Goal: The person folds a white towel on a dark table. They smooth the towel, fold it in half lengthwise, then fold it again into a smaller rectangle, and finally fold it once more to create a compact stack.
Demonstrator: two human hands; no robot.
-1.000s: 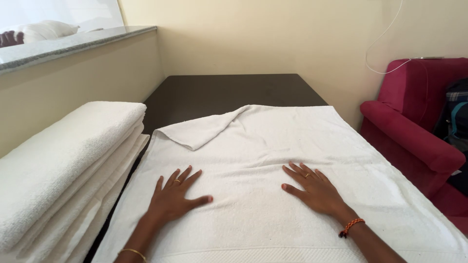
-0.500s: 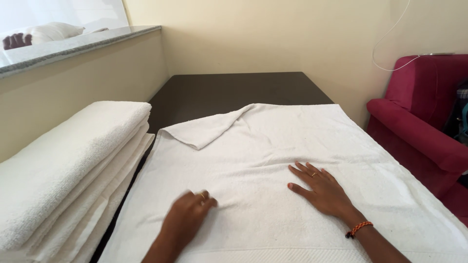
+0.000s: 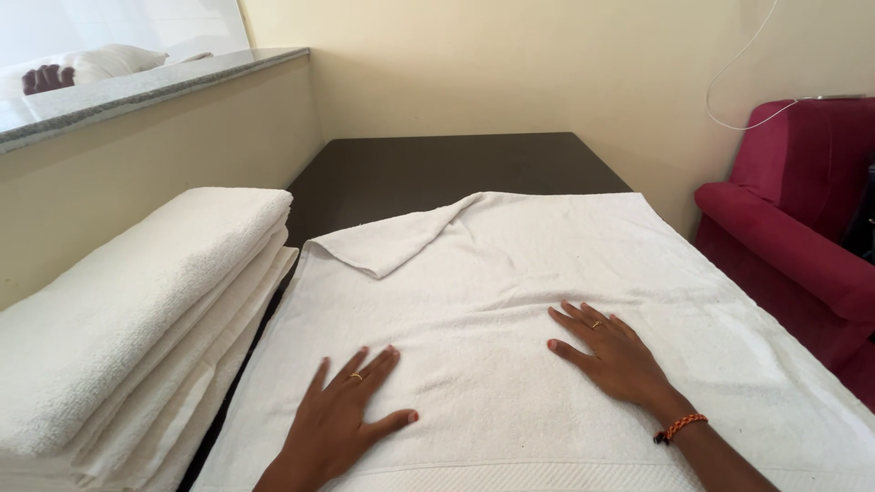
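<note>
My left hand [image 3: 344, 415] lies flat, palm down, fingers spread wide, on the large white terry-cloth towel [image 3: 510, 310] in front of me; a thin ring sits on one finger. My right hand [image 3: 612, 357] is flat on the same towel too, fingers open and fanned, gripping nothing, with a ring on one finger and an orange braided wristband [image 3: 680, 427] at the wrist. The two hands are well apart, the right one a little farther from me than the left.

The towel is spread over the dark brown rectangular table [image 3: 437, 164], covering its near part. Its far left corner is folded back onto itself in a triangular flap [image 3: 392, 241].

To my left, just beside the towel's edge, sits a stack of folded white towels [image 3: 128, 319]. Behind it runs a cream half-wall with a grey stone ledge [image 3: 146, 87]. On my right stands a dark red upholstered armchair [image 3: 793, 228].
</note>
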